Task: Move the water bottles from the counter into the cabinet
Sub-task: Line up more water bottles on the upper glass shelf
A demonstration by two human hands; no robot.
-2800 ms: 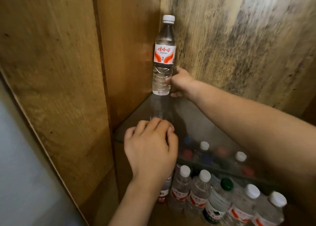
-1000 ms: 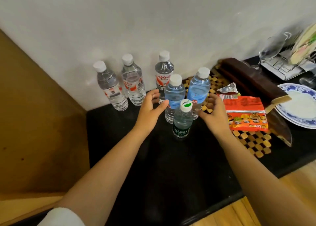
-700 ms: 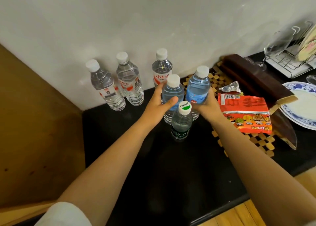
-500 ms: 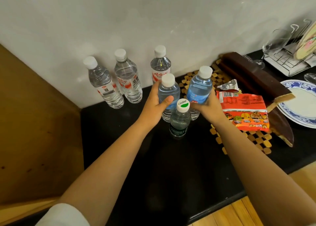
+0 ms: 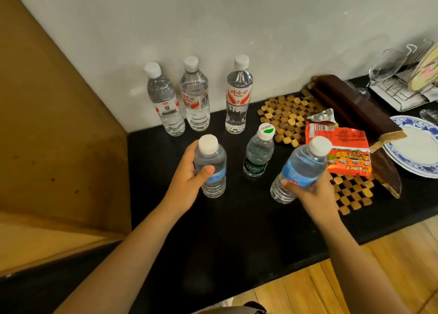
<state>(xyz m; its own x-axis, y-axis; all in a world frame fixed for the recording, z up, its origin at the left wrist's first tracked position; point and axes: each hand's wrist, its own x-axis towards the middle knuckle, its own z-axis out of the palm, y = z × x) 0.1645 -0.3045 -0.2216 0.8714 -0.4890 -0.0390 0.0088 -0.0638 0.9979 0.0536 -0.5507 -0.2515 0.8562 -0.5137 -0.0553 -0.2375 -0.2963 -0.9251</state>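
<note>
Both hands hold a blue-labelled bottle above the black counter.

The left hand (image 5: pixel 189 176) wraps a small bottle (image 5: pixel 211 169) held upright, white cap up, thumb across its blue label. The right hand (image 5: pixel 310 192) grips a second bottle (image 5: pixel 299 170) low on its body, long axis tilted, cap toward the upper right. Between them a green-labelled bottle (image 5: pixel 258 153) stands on the counter (image 5: pixel 237 230); three taller clear bottles (image 5: pixel 195 95) with red-and-white labels stand upright against the wall (image 5: pixel 213 17).

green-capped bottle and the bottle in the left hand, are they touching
Apart. The head view shows a strip of black counter between the green-capped bottle and the blue-labelled bottle gripped by the left hand.
</note>
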